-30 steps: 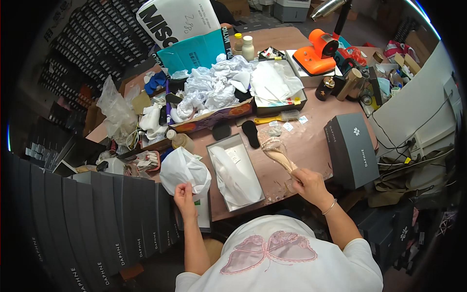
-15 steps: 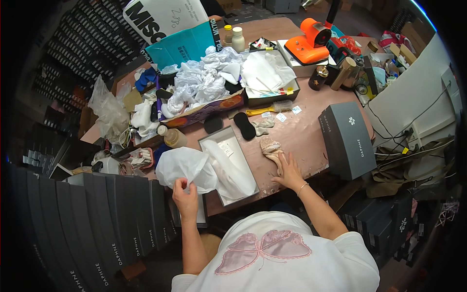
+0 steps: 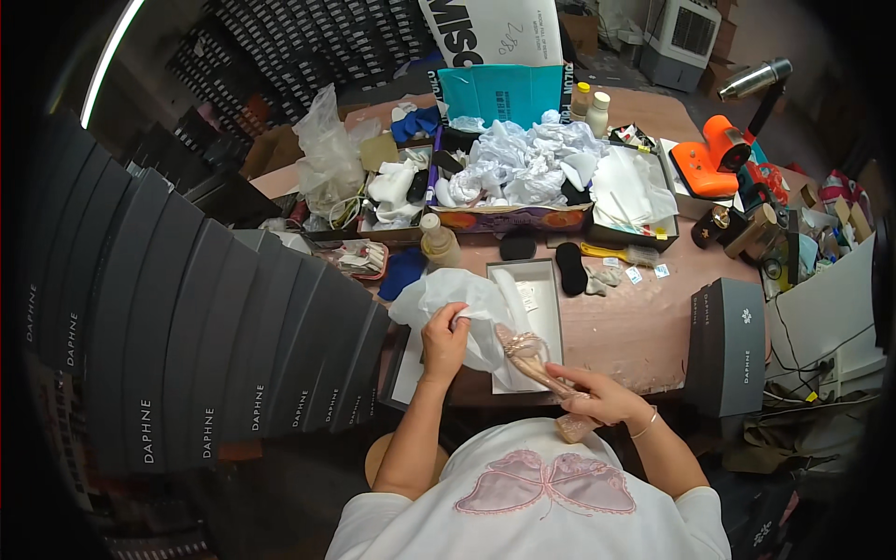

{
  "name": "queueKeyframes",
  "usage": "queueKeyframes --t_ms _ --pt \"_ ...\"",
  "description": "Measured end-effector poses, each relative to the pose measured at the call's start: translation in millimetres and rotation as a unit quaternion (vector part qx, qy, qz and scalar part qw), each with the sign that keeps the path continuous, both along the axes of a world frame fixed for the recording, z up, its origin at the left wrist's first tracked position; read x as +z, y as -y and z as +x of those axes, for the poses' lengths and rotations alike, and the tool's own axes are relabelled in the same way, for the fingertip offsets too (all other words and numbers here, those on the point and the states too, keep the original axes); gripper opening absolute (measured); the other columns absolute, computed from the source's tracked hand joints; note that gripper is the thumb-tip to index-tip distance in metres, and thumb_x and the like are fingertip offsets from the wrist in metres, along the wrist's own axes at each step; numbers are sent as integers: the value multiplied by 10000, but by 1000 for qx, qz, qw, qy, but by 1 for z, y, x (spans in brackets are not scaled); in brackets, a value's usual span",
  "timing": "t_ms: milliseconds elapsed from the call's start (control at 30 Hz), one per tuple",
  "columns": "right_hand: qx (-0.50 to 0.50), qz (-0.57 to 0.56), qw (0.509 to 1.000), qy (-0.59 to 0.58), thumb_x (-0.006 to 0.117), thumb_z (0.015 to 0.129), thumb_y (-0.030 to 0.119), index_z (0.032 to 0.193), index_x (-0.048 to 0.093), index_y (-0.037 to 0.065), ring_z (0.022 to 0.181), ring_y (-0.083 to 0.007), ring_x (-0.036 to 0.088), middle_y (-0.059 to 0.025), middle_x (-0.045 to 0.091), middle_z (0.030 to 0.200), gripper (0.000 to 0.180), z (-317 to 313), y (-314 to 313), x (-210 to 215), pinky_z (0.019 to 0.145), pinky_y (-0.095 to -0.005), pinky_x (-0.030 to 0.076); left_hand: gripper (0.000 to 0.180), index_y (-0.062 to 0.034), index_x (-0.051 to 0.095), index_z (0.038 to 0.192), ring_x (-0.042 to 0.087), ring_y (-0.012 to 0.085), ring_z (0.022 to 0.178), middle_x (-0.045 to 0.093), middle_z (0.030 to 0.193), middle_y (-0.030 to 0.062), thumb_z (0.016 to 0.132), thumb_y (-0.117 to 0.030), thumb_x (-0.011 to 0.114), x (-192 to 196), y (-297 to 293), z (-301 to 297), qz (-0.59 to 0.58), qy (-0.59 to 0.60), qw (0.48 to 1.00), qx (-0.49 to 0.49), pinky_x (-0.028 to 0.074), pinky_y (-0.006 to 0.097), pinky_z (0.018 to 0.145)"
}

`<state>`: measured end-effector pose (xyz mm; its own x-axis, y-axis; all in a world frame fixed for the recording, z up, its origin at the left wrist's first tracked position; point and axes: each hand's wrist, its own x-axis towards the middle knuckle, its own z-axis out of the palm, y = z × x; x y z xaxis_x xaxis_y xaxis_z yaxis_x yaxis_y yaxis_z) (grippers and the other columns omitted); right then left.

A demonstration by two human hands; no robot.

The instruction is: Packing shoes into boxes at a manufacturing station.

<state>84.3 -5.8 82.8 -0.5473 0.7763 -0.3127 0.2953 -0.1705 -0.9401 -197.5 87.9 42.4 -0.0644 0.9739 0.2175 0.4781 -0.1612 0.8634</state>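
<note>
My left hand (image 3: 444,338) pinches the white tissue paper (image 3: 457,303) over the open shoe box (image 3: 546,280). My right hand (image 3: 602,399) grips a beige shoe (image 3: 537,359), its toe pointing into the paper.

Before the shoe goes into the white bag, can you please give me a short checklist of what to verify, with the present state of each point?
1. Right hand holds the beige shoe: ok, fingers wrap its rear part.
2. Left hand grips the white bag: ok, pinched at its edge.
3. Bag mouth open wide enough: cannot tell, the folds hide the opening.
4. Shoe toe points toward the bag: ok, the decorated front touches the fabric.
5. Open grey box ready beside the hands: ok, it lies open with white paper inside.
6. Second shoe located: cannot tell, none is clearly visible.
</note>
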Motion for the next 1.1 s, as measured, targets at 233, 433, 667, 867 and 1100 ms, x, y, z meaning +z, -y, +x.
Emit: queueKeyframes --t_ms 233,433,667,867,1100 --pt "-235 -265 873 -337 502 909 230 1390 371 42 888 -130 626 -103 574 1172 534 -75 -48 -47 711 -258 531 196 18 659 996 658 251 805 669 923 171 813 -21 601 44 17 9 19 -85 988 -131 496 322 689" --pt "-199 -414 755 -468 485 885 365 1194 505 62 808 -272 579 -104 601 970 433 -38 -14 -68 545 -331 459 160 17 666 956 631 265 765 616 836 147 808 -15 615 42 3 7 19 -99 985 -140 501 342 665" --pt "-105 -393 700 -587 486 885 355 1164 537 63 788 -259 554 -93 594 1021 407 -24 -14 -69 568 -362 472 212 7 657 992 640 249 808 580 966 116 781 14 640 39 33 52 59 -34 964 -257 523 313 695" --pt "-337 -229 777 -481 484 898 287 1270 477 31 962 -285 588 -139 584 1092 452 -40 -41 -45 836 -381 508 305 -8 651 985 644 246 737 603 924 94 686 46 680 76 60 113 215 39 910 -351 526 315 640" --pt "-305 -62 858 -409 489 907 249 1281 471 26 1010 -282 572 -144 573 1139 436 -5 -30 -30 885 -357 477 335 -18 649 1004 622 242 678 594 915 95 678 57 669 28 82 138 229 34 899 -371 516 315 571"
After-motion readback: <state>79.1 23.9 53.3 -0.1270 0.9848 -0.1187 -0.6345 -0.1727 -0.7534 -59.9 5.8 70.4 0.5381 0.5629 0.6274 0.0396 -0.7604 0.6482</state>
